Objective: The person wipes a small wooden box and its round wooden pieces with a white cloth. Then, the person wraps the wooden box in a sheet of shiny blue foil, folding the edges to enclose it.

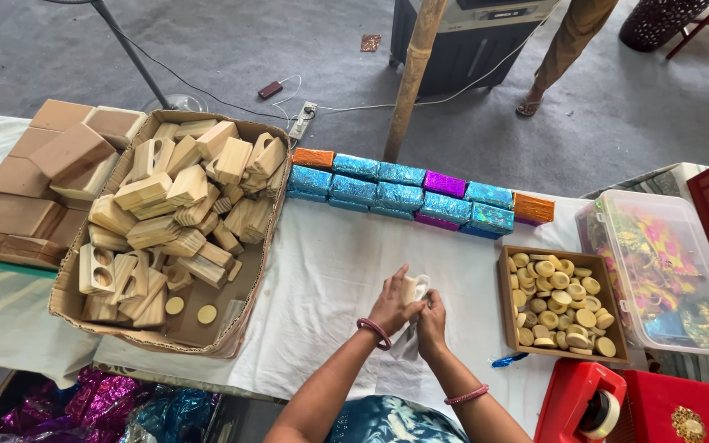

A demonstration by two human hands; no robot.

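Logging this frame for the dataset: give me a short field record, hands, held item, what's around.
left hand: grips a small pale wooden piece
right hand: closed on the same piece, with white wrap below
surface: white cloth
left of hands: cardboard box of cut wooden blocks
right of hands: wooden tray of pale round discs
behind: row of foil-wrapped blocks, mostly blue
near right: red tape dispenser
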